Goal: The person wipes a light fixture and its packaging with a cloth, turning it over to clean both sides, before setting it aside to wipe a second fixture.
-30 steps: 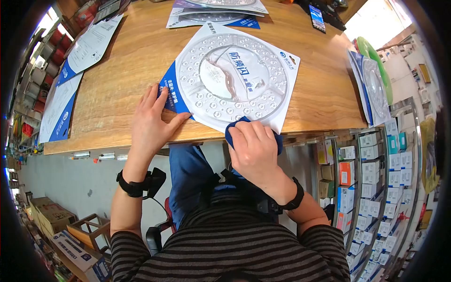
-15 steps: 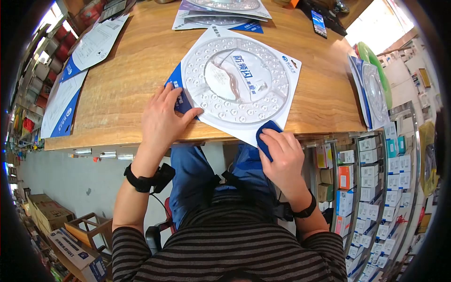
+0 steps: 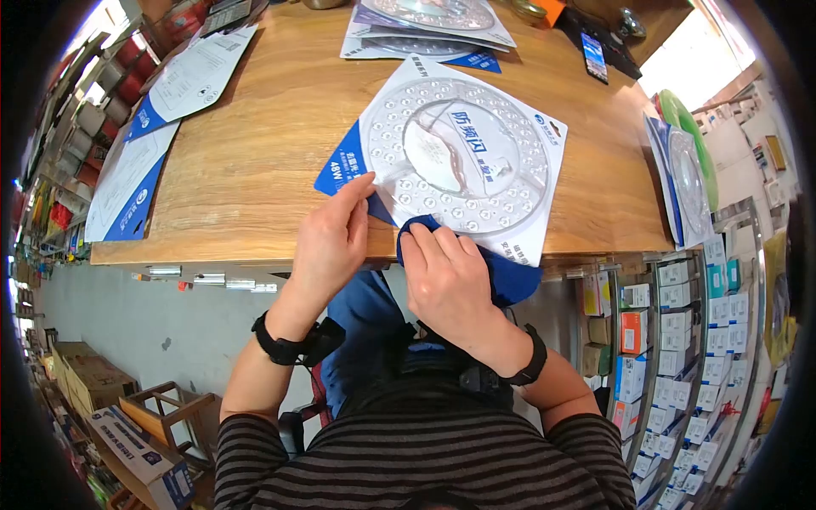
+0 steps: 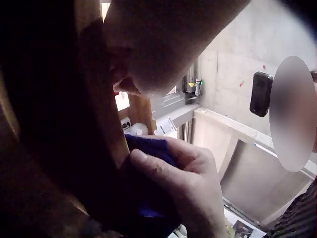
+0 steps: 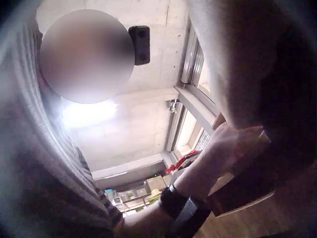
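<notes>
A packaged LED ring light [image 3: 518, 140], clear plastic over a white and blue card, lies tilted on the wooden table with its lower corner at the front edge. My right hand [image 3: 450, 285] holds a dark blue cloth [image 3: 514, 276] against the pack's lower edge, the cloth draping past the table edge. In the left wrist view, thumb and fingers pinch the blue cloth [image 4: 148, 145]. My left hand [image 3: 331, 246] has its fingers extended, fingertips on the pack's blue lower-left edge. The right wrist view shows the left hand [image 5: 218, 153] dimly.
More packaged ring lights [image 3: 433, 13] are stacked at the back of the table [image 3: 255, 187]. Blue and white packs [image 3: 127, 183] lie at left, another pack [image 3: 680, 178] at right. A phone [image 3: 593, 55] lies at the back right. Shelves of small boxes [image 3: 671, 319] stand at right.
My right hand has moved left along the pack's lower edge with the cloth, which now spreads out to the right. My left hand has drawn toward me and right, uncovering the blue corner.
</notes>
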`<control>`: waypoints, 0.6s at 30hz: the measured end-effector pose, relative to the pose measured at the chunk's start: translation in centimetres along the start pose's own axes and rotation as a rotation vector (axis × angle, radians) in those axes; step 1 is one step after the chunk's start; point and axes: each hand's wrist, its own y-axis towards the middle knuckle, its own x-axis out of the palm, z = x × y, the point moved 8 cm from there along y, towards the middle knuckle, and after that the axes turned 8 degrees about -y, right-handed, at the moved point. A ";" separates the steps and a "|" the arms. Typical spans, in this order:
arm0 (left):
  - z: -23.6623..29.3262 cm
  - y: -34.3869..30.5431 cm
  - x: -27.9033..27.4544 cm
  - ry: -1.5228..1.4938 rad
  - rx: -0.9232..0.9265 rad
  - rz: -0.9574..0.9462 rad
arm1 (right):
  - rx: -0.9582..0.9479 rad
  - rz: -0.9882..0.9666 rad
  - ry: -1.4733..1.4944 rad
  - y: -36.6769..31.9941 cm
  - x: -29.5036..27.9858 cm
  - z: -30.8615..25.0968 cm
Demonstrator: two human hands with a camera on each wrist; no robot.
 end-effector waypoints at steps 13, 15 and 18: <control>6.1 -4.4 3.2 -0.665 0.138 -0.426 | 0.504 -0.402 1.911 -3.1 -8.3 5.3; 7.0 -5.7 6.0 -1.031 -0.203 -0.714 | 0.309 -0.452 1.653 -2.1 -8.3 5.0; 5.1 -7.1 7.8 -1.132 -0.379 -0.776 | 0.402 -0.486 1.578 -1.8 -6.9 4.9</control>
